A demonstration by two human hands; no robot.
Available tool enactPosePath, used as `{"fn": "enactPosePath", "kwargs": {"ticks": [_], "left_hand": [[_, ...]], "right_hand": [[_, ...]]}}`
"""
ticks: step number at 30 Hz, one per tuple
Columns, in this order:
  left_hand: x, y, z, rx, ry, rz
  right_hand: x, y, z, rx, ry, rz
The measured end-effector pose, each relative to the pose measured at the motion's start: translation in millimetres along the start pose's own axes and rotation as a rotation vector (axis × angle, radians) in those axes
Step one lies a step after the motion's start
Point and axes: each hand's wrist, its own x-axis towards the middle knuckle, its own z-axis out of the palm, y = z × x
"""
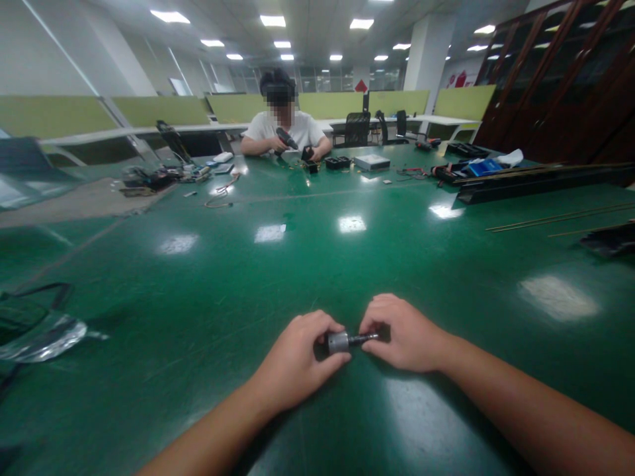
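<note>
Grey metal cylinder (338,342) with a dark rod (358,340) poking out of one end, held low over the near side of the green bench (208,264), right between the two hands. As far as can be seen, the two parts are already lined up end to end, so that much can be called done. Whether the rod is fully seated, locked or just loosely stuck in can't be told, so whether anything is left to be tightened or freed can't be judged either. The cylinder is gripped between the thumb and fingers of the left hand (297,354), and the rod's bright far end looks to be lightly pinched by the fingers of the right hand (404,330), though the exact contact is hard to make out. The cylinder's back end is covered by the left fingers, any thread or slot is too small to be read, and it can't be told if the bench is touched by the rod. Farther off, a dark tool is being held by a co-worker (307,125), but what's being worked on is too blurry. At the left edge, a shiny bag-like thing (54,340) is cut off by the frame.
</note>
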Motion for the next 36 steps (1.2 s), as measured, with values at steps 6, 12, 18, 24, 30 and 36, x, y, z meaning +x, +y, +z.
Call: {"fn": "enactPosePath", "kwargs": {"ticks": [6,12,18,24,30,36], "left_hand": [[-0.4,-1.3,0.6,0.012,0.004,0.002],[0.0,-1.1,0.7,0.024,0.009,0.007],[-0.9,-0.9,0.6,0.008,0.011,0.005],[-0.1,-0.5,0.2,-0.002,0.0,-0.001],[0.2,-0.4,0.0,-0.015,0.0,-0.006],[0.0,0.2,-0.3,-0.018,-0.01,-0.014]], "right_hand": [[0.9,-1.7,-1.7,-0.003,-0.01,0.008],[0.0,-0.2,-3.7,-0.006,-0.006,0.0],[-1.1,0.4,-6.0,-0.014,-0.018,0.003],[-1.8,1.3,-8.6,-0.026,-0.024,0.01],[-2.2,3.9,-11.8,-0.029,-0.029,0.017],[-3.0,6.6,-14.1,-0.038,-0.044,0.014]]}}
